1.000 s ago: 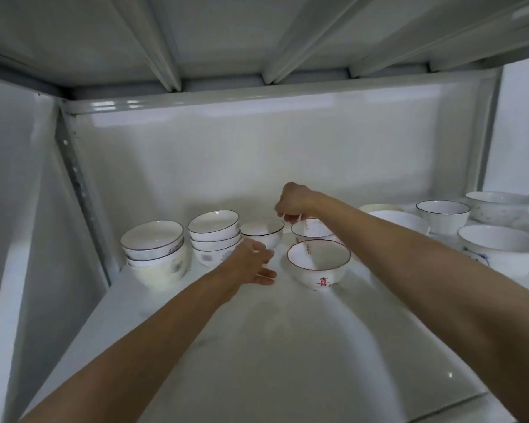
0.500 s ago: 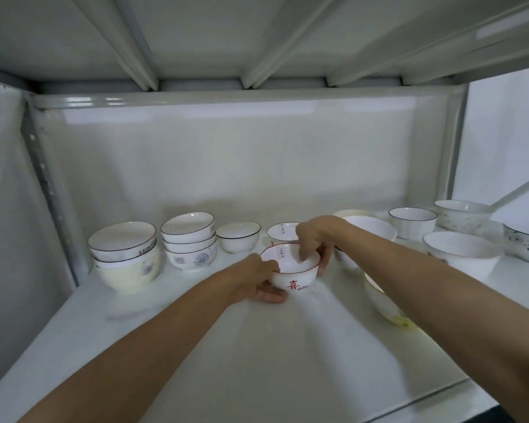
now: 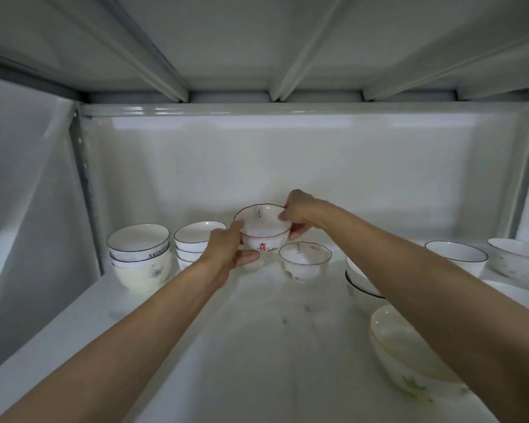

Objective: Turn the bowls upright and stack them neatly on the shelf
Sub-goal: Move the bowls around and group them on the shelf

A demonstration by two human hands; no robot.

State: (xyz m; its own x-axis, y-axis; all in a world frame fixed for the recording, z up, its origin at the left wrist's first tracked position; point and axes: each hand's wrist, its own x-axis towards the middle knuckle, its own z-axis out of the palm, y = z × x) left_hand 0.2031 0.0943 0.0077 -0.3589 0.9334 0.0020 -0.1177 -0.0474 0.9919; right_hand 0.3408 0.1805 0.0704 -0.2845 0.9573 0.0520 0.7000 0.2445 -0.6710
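Observation:
A white bowl with a red rim and a red character (image 3: 264, 227) is held upright in the air above the shelf (image 3: 257, 346). My left hand (image 3: 226, 251) grips its left side and underside; my right hand (image 3: 300, 213) grips its right rim. Just below and to the right stands a second red-rimmed bowl (image 3: 305, 260), upright on the shelf. A small bowl behind my left hand is mostly hidden. At the far left sit two upright stacks: one with a "SUN" bowl on top (image 3: 138, 243) and one of dark-rimmed bowls (image 3: 196, 239).
Under and right of my right forearm are more bowls: a dark-rimmed stack (image 3: 359, 279), a tilted yellow-rimmed bowl (image 3: 400, 349) near the front, a dark-rimmed bowl (image 3: 455, 259) and a speckled bowl (image 3: 519, 259). A metal upright (image 3: 87, 193) stands at left; the upper shelf hangs close overhead.
Both hands closed on the red-character bowl and lifted it off the shelf, back and up. The second red-rimmed bowl stayed where it stood. The view dipped and shifted.

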